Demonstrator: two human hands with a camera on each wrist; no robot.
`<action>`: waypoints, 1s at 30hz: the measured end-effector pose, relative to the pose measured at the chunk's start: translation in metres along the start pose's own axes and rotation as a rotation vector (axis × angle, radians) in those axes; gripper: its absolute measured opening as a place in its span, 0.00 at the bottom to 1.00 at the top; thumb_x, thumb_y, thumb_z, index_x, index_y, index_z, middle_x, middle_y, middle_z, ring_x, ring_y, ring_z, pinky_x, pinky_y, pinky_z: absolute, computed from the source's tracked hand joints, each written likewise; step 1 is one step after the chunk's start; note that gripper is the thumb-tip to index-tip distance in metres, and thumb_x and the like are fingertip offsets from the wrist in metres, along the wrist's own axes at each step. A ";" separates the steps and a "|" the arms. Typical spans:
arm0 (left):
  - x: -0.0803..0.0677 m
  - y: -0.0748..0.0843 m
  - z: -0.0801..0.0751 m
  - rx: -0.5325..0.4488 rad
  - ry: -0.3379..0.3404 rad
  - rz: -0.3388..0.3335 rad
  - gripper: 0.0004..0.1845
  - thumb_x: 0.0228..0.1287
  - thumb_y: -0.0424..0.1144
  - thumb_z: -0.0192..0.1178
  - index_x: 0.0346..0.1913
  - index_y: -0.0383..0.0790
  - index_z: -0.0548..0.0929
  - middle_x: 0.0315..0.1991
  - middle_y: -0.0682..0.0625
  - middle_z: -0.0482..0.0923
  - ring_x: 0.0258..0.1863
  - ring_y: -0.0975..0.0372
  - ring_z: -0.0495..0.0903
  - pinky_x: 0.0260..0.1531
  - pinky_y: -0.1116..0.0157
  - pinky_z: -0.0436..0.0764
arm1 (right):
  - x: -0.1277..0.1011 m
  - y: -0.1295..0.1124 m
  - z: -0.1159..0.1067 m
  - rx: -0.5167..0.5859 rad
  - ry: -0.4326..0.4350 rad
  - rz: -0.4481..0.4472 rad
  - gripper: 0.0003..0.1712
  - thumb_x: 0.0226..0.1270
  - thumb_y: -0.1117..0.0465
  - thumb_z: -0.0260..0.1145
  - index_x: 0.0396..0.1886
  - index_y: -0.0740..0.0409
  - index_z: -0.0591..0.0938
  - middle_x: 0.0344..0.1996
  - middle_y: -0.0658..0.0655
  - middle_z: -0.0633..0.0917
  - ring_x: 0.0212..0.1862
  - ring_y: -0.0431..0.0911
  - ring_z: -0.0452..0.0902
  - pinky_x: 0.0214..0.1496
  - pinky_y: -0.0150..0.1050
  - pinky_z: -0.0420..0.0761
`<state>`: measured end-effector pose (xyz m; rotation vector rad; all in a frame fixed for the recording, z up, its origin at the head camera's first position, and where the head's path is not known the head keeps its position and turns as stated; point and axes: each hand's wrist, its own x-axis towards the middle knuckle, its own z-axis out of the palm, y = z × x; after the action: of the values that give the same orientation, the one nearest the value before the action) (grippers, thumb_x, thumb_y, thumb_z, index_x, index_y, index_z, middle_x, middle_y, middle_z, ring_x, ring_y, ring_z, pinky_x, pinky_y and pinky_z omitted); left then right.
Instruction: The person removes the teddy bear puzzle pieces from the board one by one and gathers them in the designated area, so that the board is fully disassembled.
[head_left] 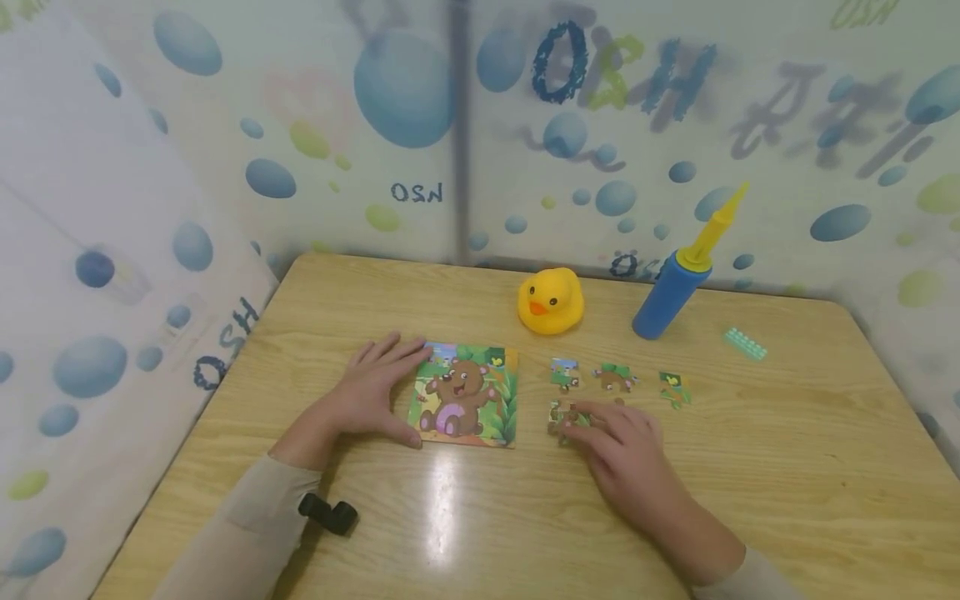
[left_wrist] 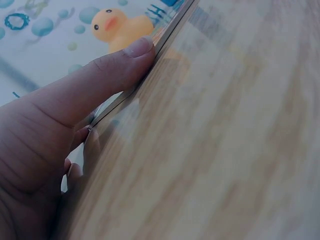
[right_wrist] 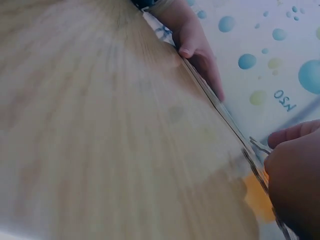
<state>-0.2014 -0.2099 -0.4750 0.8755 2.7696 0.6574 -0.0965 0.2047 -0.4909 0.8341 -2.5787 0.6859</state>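
While the near edge of the light wooden table (head_left: 787,467) carries only a glare patch and two beige sleeves, a small black device (head_left: 327,513) is seen at the left wrist. Just beyond, the left hand (head_left: 372,393) is laid flat with fingers spread and relaxed, its thumb and fingertips pressed against the left edge of the square cardboard puzzle board printed with a brown bear (head_left: 465,394); nothing is pinched by it. To the right, the right hand (head_left: 626,454) is lowered over a loose puzzle piece (head_left: 561,414), whose edge is met by the fingertips; whether the piece is actually pinched cannot be told, since the fingers cover most of it. Slightly farther, three more loose pieces are lined up apart from the board: a blue-and-green piece (head_left: 565,373), a brown-and-green piece (head_left: 614,377) and a green piece with a yellow mark (head_left: 674,388). By this layout, four pieces are judged to be out of the board, while most of the bear picture is judged to be still assembled. Behind these, a yellow rubber duck (head_left: 551,301), a blue hand pump with a yellow nozzle (head_left: 677,278) and a small mint-green studded strip (head_left: 745,342) are set near the bubble-patterned wall (head_left: 315,125).
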 end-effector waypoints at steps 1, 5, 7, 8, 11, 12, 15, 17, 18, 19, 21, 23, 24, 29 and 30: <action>0.000 0.000 0.000 -0.001 -0.001 -0.001 0.78 0.29 0.77 0.81 0.86 0.47 0.60 0.86 0.47 0.52 0.85 0.40 0.41 0.78 0.33 0.37 | -0.003 0.002 -0.002 -0.003 0.008 0.005 0.17 0.73 0.59 0.70 0.58 0.42 0.90 0.65 0.53 0.84 0.63 0.54 0.75 0.61 0.55 0.64; 0.000 0.000 0.000 -0.001 0.000 -0.003 0.78 0.29 0.78 0.81 0.86 0.47 0.60 0.86 0.47 0.52 0.85 0.40 0.41 0.78 0.33 0.36 | -0.014 0.012 -0.012 -0.004 0.047 0.025 0.19 0.68 0.64 0.72 0.57 0.45 0.90 0.63 0.55 0.85 0.61 0.55 0.76 0.61 0.54 0.65; 0.000 0.000 0.000 -0.002 -0.001 -0.003 0.77 0.29 0.78 0.80 0.86 0.48 0.60 0.86 0.47 0.52 0.85 0.40 0.41 0.78 0.33 0.36 | -0.020 0.016 -0.016 -0.001 0.055 0.036 0.21 0.67 0.66 0.72 0.57 0.46 0.90 0.64 0.55 0.85 0.61 0.55 0.76 0.62 0.53 0.65; 0.000 0.000 0.000 -0.003 0.000 -0.002 0.77 0.29 0.78 0.80 0.86 0.47 0.60 0.86 0.47 0.52 0.85 0.40 0.41 0.78 0.33 0.37 | -0.023 0.018 -0.018 -0.001 0.058 0.043 0.21 0.66 0.66 0.73 0.57 0.46 0.90 0.64 0.55 0.85 0.61 0.54 0.76 0.62 0.53 0.65; 0.000 0.001 0.000 -0.005 -0.003 -0.003 0.77 0.30 0.77 0.81 0.86 0.47 0.60 0.86 0.47 0.52 0.85 0.40 0.41 0.78 0.33 0.37 | -0.031 0.023 -0.025 -0.004 0.057 0.069 0.23 0.65 0.67 0.74 0.58 0.46 0.89 0.65 0.55 0.85 0.62 0.54 0.77 0.69 0.45 0.63; 0.000 0.001 0.000 -0.005 -0.004 -0.003 0.77 0.30 0.77 0.81 0.86 0.47 0.60 0.86 0.46 0.52 0.85 0.40 0.41 0.78 0.33 0.37 | -0.033 0.024 -0.027 -0.008 0.054 0.083 0.23 0.64 0.68 0.75 0.58 0.46 0.89 0.65 0.55 0.84 0.63 0.54 0.77 0.70 0.43 0.62; 0.000 0.002 -0.001 -0.003 -0.007 -0.006 0.77 0.30 0.77 0.81 0.86 0.47 0.60 0.86 0.46 0.52 0.85 0.40 0.41 0.78 0.33 0.37 | -0.038 0.028 -0.033 -0.024 0.047 0.124 0.24 0.63 0.69 0.76 0.58 0.48 0.89 0.65 0.56 0.84 0.63 0.54 0.77 0.71 0.40 0.60; 0.000 0.002 -0.001 -0.002 -0.006 -0.008 0.77 0.30 0.77 0.81 0.86 0.47 0.60 0.86 0.47 0.52 0.85 0.40 0.41 0.78 0.33 0.37 | -0.041 0.030 -0.035 -0.025 0.045 0.159 0.25 0.62 0.70 0.76 0.60 0.51 0.88 0.65 0.58 0.84 0.62 0.56 0.76 0.70 0.41 0.60; 0.000 0.002 -0.001 -0.002 -0.005 -0.008 0.77 0.30 0.77 0.81 0.86 0.47 0.60 0.86 0.46 0.52 0.85 0.40 0.41 0.78 0.33 0.37 | -0.042 0.031 -0.037 -0.024 0.049 0.170 0.27 0.61 0.70 0.77 0.61 0.53 0.87 0.65 0.59 0.84 0.62 0.57 0.76 0.69 0.42 0.60; 0.000 0.002 -0.001 -0.002 -0.005 -0.008 0.77 0.29 0.76 0.82 0.86 0.47 0.60 0.86 0.47 0.52 0.85 0.40 0.41 0.78 0.33 0.37 | -0.043 0.032 -0.037 -0.019 0.055 0.176 0.28 0.61 0.70 0.77 0.62 0.56 0.86 0.65 0.60 0.84 0.61 0.57 0.76 0.69 0.41 0.59; -0.001 0.001 -0.001 -0.003 -0.004 -0.008 0.77 0.29 0.76 0.82 0.86 0.47 0.60 0.86 0.46 0.52 0.85 0.40 0.42 0.78 0.33 0.37 | -0.045 0.034 -0.039 -0.005 0.075 0.180 0.31 0.59 0.70 0.77 0.64 0.60 0.84 0.64 0.62 0.85 0.59 0.59 0.75 0.69 0.38 0.57; -0.001 0.001 0.000 -0.003 -0.003 -0.008 0.77 0.29 0.77 0.82 0.86 0.47 0.60 0.86 0.46 0.52 0.85 0.40 0.41 0.78 0.33 0.36 | -0.047 0.036 -0.041 0.005 0.098 0.167 0.33 0.57 0.70 0.77 0.65 0.63 0.82 0.62 0.64 0.85 0.59 0.60 0.75 0.71 0.36 0.54; -0.001 0.001 0.000 -0.003 -0.003 -0.008 0.77 0.29 0.77 0.81 0.86 0.47 0.60 0.86 0.47 0.52 0.85 0.40 0.41 0.78 0.33 0.36 | -0.048 0.038 -0.042 0.006 0.110 0.160 0.34 0.56 0.71 0.77 0.65 0.63 0.82 0.61 0.64 0.86 0.58 0.60 0.76 0.71 0.34 0.53; -0.001 0.001 0.000 -0.008 -0.001 -0.007 0.77 0.29 0.77 0.81 0.86 0.48 0.60 0.86 0.47 0.52 0.85 0.40 0.41 0.78 0.34 0.36 | -0.058 0.045 -0.049 0.000 0.144 0.176 0.34 0.54 0.73 0.77 0.64 0.63 0.82 0.60 0.65 0.86 0.58 0.60 0.76 0.73 0.29 0.50; -0.001 0.001 0.000 -0.008 0.000 -0.006 0.77 0.29 0.77 0.81 0.86 0.47 0.60 0.86 0.47 0.52 0.85 0.40 0.41 0.78 0.34 0.36 | -0.060 0.047 -0.050 -0.005 0.145 0.185 0.35 0.53 0.74 0.77 0.64 0.63 0.82 0.60 0.66 0.86 0.57 0.60 0.76 0.72 0.28 0.51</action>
<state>-0.2002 -0.2099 -0.4745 0.8651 2.7670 0.6669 -0.0709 0.2929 -0.4928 0.5266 -2.5443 0.7618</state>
